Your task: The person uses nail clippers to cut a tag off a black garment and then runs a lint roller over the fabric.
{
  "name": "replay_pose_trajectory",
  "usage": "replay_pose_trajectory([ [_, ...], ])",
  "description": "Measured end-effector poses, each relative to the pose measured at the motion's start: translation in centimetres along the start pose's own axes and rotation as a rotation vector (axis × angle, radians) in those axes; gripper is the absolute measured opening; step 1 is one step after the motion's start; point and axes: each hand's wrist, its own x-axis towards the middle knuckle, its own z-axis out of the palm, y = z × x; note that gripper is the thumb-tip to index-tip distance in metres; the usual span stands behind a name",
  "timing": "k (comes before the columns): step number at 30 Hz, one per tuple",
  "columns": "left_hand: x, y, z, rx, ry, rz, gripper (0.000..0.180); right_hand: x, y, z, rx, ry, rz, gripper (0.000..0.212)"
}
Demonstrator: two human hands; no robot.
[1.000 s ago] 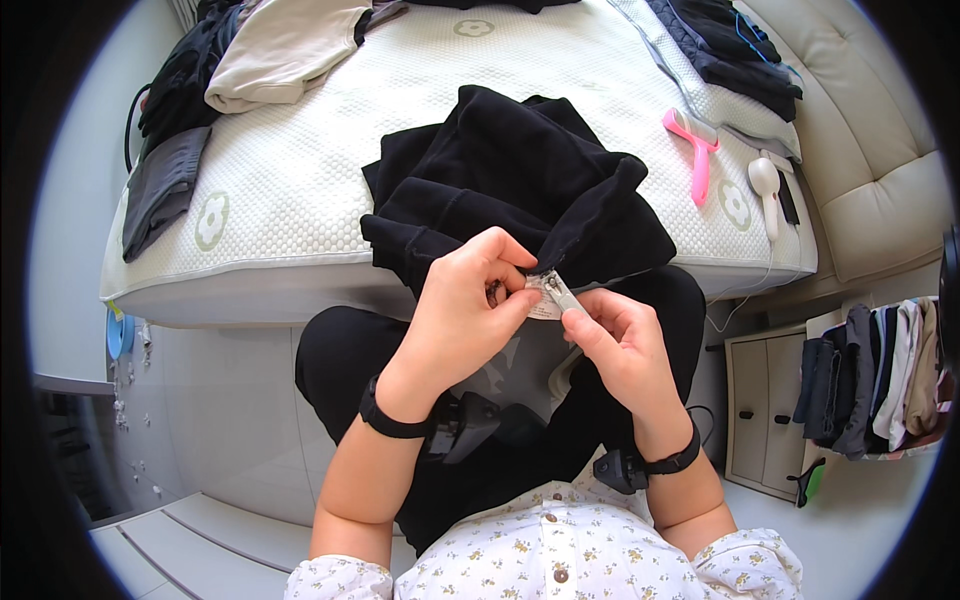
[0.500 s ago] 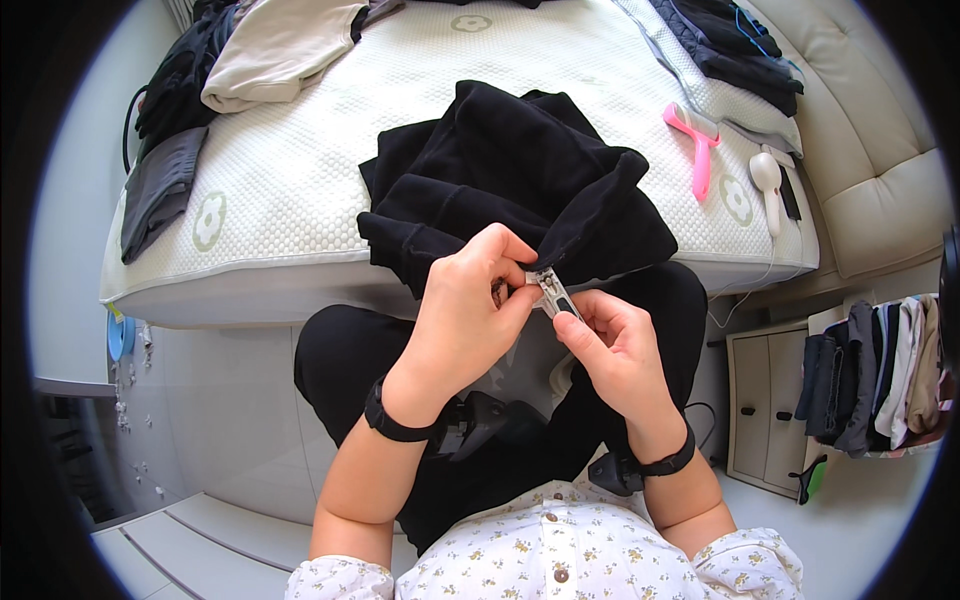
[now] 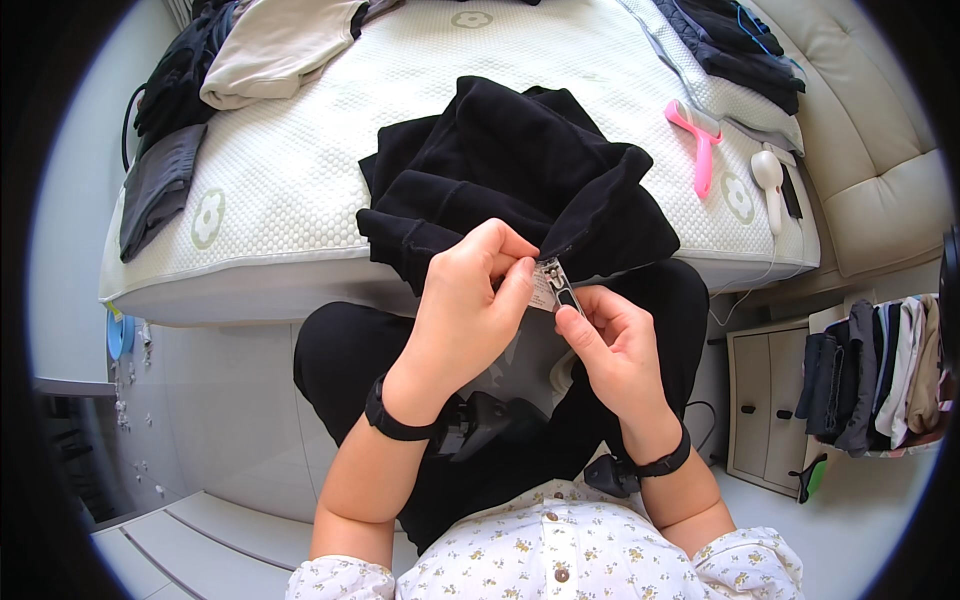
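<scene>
A black garment [image 3: 500, 165] lies bunched at the near edge of the bed, its hem hanging towards my knees. Pinched at that hem are the thumb and fingertips of my left hand [image 3: 470, 290]. Just beside them a small white printed label [image 3: 542, 290] hangs from the cloth. My right hand [image 3: 615, 340] is closed round a silver nail clipper [image 3: 560, 284], whose jaw end points up at the garment's edge and lies over the label. Exactly what is between the left fingertips is partly hidden.
A pink lint roller [image 3: 700, 150] and a white corded handheld device [image 3: 768, 190] lie right on the white quilted mattress [image 3: 300, 185]. Folded clothes [image 3: 160, 190] sit at left, more dark clothes [image 3: 730, 55] at far right. A cabinet [image 3: 765, 405] and clothes basket [image 3: 875, 375] stand at right.
My left thumb has moved up against the fingertips, leaving more of the white label in sight. The nail clipper has shifted slightly to the right in my right hand.
</scene>
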Motion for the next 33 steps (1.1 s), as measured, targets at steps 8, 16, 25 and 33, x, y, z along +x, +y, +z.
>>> replay_pose_trajectory([
  [8, 0.0, 0.4, 0.0, 0.012, -0.005, -0.019, 0.005, -0.1, 0.4, 0.2, 0.016, 0.025, -0.033, 0.025],
  [16, -0.1, 0.2, 0.2, 0.030, 0.008, -0.033, 0.006, -0.3, 0.6, 0.7, 0.047, 0.056, -0.027, 0.023],
  [25, -0.1, 0.3, 0.3, 0.056, 0.031, -0.006, 0.008, -0.3, 0.5, 0.7, 0.049, 0.051, -0.015, 0.022],
  [33, -0.2, 0.5, 0.2, 0.080, 0.020, 0.014, 0.007, -0.4, 0.8, 0.5, 0.027, 0.052, -0.057, 0.020],
])
